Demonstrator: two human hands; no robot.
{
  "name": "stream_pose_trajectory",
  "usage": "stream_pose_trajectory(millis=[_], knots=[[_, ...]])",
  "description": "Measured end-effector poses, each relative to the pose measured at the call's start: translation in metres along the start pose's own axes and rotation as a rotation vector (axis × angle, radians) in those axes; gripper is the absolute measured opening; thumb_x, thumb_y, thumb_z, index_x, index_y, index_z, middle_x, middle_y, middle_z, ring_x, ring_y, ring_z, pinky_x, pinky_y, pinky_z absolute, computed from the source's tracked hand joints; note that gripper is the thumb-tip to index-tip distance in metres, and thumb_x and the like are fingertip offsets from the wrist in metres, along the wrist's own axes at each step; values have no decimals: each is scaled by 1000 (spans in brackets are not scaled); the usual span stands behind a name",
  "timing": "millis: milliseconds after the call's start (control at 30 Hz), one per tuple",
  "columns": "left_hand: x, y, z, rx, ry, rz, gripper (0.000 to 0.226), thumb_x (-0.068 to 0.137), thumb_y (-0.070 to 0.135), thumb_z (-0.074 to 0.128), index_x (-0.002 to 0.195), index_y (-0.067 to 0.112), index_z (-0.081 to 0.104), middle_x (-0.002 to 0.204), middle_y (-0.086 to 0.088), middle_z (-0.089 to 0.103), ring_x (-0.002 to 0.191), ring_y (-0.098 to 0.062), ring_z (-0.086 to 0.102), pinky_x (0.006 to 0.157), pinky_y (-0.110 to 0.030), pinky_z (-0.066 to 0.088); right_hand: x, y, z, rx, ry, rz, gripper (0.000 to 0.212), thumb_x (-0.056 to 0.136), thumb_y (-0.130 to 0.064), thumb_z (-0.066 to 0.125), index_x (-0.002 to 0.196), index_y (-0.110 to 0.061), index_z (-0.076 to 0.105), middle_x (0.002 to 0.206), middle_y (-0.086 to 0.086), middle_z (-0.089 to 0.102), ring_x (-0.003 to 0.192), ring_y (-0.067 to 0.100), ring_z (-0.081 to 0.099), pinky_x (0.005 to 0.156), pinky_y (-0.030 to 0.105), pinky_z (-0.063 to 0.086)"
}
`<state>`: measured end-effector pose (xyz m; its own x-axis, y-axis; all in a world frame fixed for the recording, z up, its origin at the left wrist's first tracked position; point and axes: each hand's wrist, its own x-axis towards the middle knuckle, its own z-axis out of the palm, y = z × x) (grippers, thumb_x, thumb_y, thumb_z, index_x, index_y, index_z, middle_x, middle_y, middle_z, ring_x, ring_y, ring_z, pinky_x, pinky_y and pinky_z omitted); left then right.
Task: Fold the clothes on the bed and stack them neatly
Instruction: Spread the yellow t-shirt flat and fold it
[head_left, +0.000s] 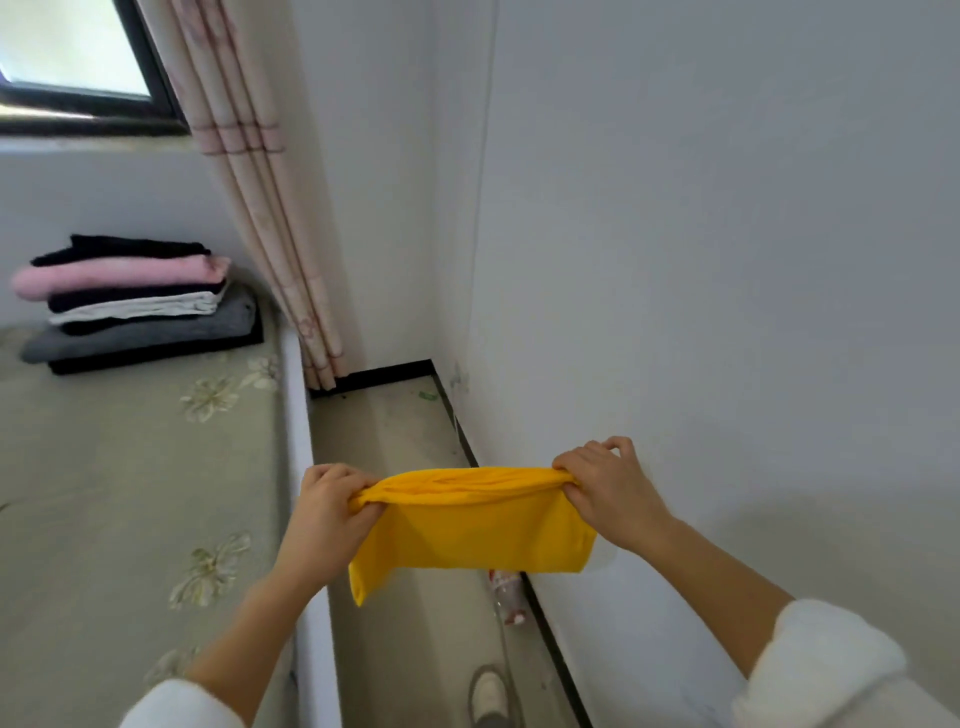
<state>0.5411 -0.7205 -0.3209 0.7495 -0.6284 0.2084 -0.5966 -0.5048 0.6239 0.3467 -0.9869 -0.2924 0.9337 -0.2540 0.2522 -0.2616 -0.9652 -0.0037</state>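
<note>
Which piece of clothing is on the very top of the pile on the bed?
The black garment lying directly on the pink one; nothing rests on top of it.

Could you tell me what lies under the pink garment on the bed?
Under the pink garment lie a black piece, a white piece, a grey piece and a black bottom piece. Only their edges show; the rest is covered.

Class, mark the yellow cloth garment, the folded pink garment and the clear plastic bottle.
Yellow cloth garment (467, 525), head view, hanging middle.
Folded pink garment (119, 275), head view, front fold.
Clear plastic bottle (509, 597), head view, body.
</note>
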Motion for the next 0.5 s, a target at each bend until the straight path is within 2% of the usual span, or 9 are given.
stream_pose_trajectory(millis=[67,267,367,500], knots=[[28,-14,-2,9,29,-39,14,88,23,64,100,25,72,92,11,59,102,-13,38,84,-25,31,45,9,15,39,-30,-33,31,86,-34,37,89,-24,66,85,-7,70,78,16,65,82,41,43],[127,-50,-10,86,88,-151,18,90,19,61,104,22,71,91,8,59,99,-14,39,82,-25,31,190,32,59,187,-112,-130,23,97,-30,46,111,-22,63,111,-6,66,103,15,57,98,32,23],[174,-68,-22,146,94,-214,18,90,17,61,104,18,71,90,4,61,101,-22,45,78,-26,32,261,34,76,244,-115,-158,20,96,-27,49,111,-24,62,111,-6,65,103,13,55,97,29,20],[226,-92,-45,215,199,-305,16,87,15,64,99,18,74,90,-3,70,94,-26,51,72,-28,32,352,23,88,302,-118,-233,18,93,-22,53,108,-20,65,109,-4,67,103,18,56,95,33,25]])
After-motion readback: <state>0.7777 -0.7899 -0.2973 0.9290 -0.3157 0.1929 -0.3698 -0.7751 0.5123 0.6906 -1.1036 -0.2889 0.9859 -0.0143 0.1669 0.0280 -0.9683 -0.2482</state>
